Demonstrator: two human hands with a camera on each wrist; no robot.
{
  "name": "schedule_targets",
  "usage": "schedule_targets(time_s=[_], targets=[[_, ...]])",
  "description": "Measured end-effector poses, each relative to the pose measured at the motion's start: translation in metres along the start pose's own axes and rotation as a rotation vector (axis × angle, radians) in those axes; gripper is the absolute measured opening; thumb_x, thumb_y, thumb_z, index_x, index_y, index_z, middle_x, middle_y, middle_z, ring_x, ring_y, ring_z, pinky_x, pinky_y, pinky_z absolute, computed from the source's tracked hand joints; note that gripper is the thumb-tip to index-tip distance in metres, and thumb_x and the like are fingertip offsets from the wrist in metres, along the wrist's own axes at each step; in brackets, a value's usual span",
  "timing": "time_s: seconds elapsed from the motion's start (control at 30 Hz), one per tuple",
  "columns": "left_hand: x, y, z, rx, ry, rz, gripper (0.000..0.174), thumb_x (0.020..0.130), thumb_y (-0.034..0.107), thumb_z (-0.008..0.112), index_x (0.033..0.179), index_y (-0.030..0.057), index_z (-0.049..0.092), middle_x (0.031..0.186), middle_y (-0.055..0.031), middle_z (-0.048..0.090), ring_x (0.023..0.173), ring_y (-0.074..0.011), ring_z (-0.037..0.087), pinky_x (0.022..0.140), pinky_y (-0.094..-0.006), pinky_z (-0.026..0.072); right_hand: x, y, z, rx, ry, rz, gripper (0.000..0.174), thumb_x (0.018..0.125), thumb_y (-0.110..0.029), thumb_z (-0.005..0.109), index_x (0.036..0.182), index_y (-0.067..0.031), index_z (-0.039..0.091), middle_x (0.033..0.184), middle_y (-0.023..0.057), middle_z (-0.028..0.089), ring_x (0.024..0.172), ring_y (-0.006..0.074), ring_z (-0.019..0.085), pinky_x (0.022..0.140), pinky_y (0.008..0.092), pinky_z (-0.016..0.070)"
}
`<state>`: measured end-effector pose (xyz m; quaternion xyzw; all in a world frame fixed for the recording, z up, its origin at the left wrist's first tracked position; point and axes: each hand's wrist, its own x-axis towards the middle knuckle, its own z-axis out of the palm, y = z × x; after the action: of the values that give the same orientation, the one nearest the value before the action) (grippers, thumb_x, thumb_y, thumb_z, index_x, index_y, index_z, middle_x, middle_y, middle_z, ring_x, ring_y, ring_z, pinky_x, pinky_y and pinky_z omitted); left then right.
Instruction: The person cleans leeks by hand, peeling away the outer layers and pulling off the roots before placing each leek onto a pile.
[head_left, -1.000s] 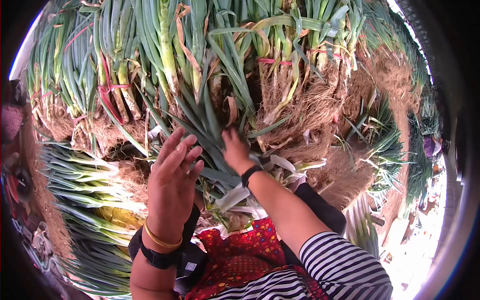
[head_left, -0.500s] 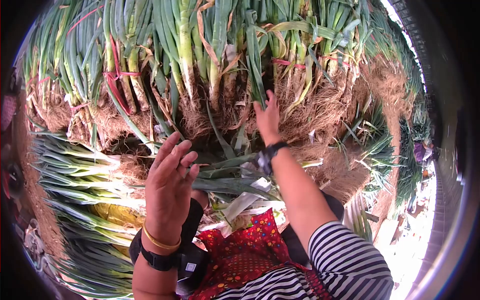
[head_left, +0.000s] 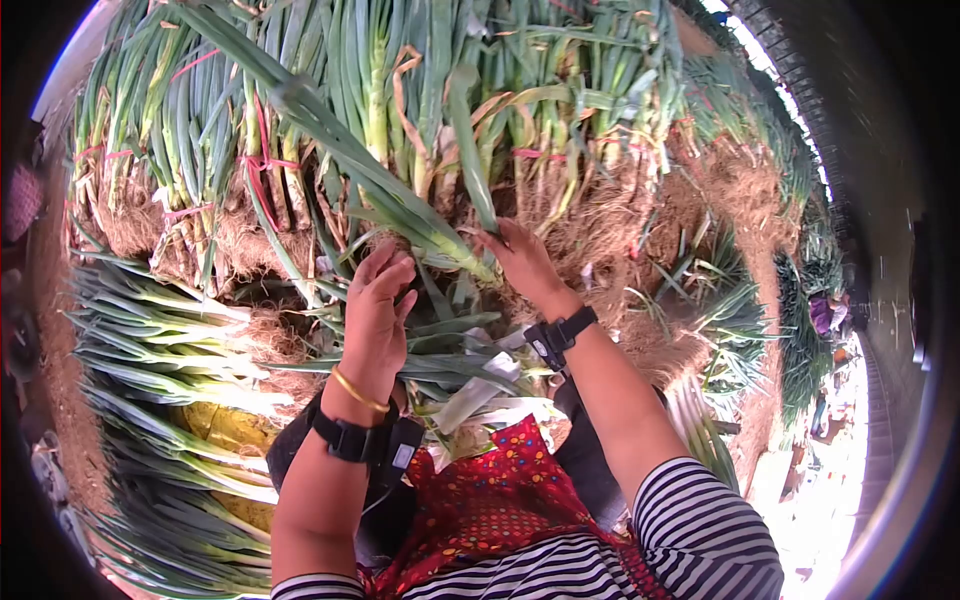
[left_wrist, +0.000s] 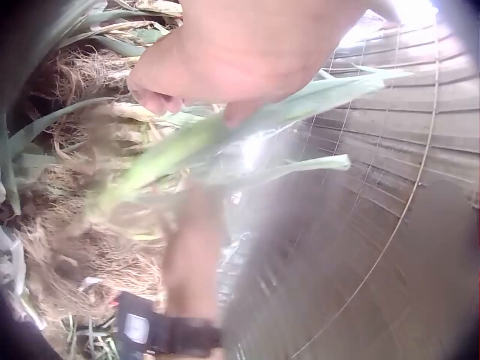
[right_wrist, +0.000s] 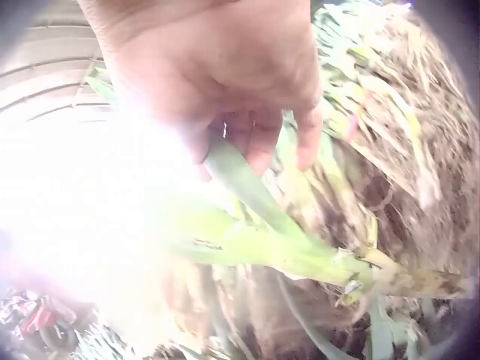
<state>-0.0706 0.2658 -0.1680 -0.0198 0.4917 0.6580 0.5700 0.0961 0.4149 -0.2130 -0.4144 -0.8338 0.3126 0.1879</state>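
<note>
A long green onion [head_left: 350, 150] slants from the upper left down to its pale base between the hands. My left hand [head_left: 378, 310] grips its stalk from below, the thumb lying along it in the left wrist view. With my right hand [head_left: 525, 262] I pinch a green leaf [right_wrist: 244, 180] that peels away from the stalk near the base. The onion's pale lower shaft [right_wrist: 262, 251] runs to a dirty root end [right_wrist: 420, 283] in the right wrist view.
Bundles of green onions [head_left: 380, 90] with red ties and matted roots [head_left: 590, 200] stand along the back. More green onions [head_left: 180, 345] lie at the left beside a yellow sack [head_left: 225, 432]. Loose leaves [head_left: 440, 370] and pale peelings [head_left: 480, 395] cover the ground before the knees.
A second ago my right hand was among loose leaves while the left was raised with spread fingers. Now a green onion is lifted, the left hand grips it and the right pinches its leaf.
</note>
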Motion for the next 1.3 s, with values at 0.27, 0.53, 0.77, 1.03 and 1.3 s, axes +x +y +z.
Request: schedule_targets(time_s=[0.27, 0.53, 0.77, 1.03, 1.3], targets=[[-0.042, -0.047, 0.016, 0.151, -0.669, 0.177, 0.048, 0.082, 0.016, 0.063, 0.124, 0.0062, 0.043, 0.129, -0.0024, 0.041, 0.109, -0.0143, 0.048, 0.089, -0.0309, 0.0386, -0.052, -0.154, -0.082, 0.087, -0.095, -0.373, 0.025, 0.087, -0.024, 0.056, 0.092, 0.0002, 0.056, 0.08, 0.0121, 0.055, 0.074, 0.0234, 0.057, 0.069, 0.0345, 0.0451], [-0.089, -0.056, -0.012, 0.342, -0.457, 0.476, 0.031, 0.092, 0.006, 0.044, 0.123, -0.0005, 0.044, 0.121, -0.0122, 0.051, 0.113, -0.022, 0.05, 0.092, -0.0368, 0.0444, -0.105, -0.146, -0.068, 1.105, 0.106, -0.128, 0.023, 0.094, -0.026, 0.046, 0.089, -0.0043, 0.053, 0.071, 0.0008, 0.049, 0.059, 0.0107, 0.048, 0.057, 0.0263, 0.0433], [-0.127, -0.045, 0.0, 0.122, -0.273, 0.361, 0.019, 0.09, 0.02, 0.054, 0.102, 0.0052, 0.053, 0.102, -0.0097, 0.059, 0.094, -0.0211, 0.059, 0.084, -0.0358, 0.0474, -0.135, -0.102, -0.105, 1.725, 0.322, 0.063, 0.022, 0.094, -0.029, 0.046, 0.082, -0.01, 0.05, 0.065, -0.0023, 0.048, 0.054, 0.009, 0.046, 0.05, 0.025, 0.0414], [-0.148, -0.046, 0.006, 0.259, -0.238, 0.331, 0.019, 0.089, 0.026, 0.054, 0.097, 0.0093, 0.056, 0.094, -0.0021, 0.06, 0.094, -0.0163, 0.058, 0.082, -0.0351, 0.0474, -0.15, -0.044, -0.109, 1.949, 0.672, 0.353, 0.026, 0.095, -0.03, 0.041, 0.078, -0.0104, 0.043, 0.062, -0.0005, 0.041, 0.05, 0.013, 0.038, 0.046, 0.0304, 0.0371], [-0.172, -0.022, -0.027, 0.203, -0.147, 0.388, 0.02, 0.09, 0.027, 0.053, 0.1, 0.0101, 0.055, 0.094, -0.0036, 0.06, 0.09, -0.019, 0.059, 0.077, -0.0362, 0.0502, -0.165, 0.027, -0.142, 1.962, 0.896, 0.391, 0.028, 0.097, -0.029, 0.035, 0.073, -0.0147, 0.042, 0.06, -0.0042, 0.034, 0.049, 0.0094, 0.029, 0.047, 0.0261, 0.0296]])
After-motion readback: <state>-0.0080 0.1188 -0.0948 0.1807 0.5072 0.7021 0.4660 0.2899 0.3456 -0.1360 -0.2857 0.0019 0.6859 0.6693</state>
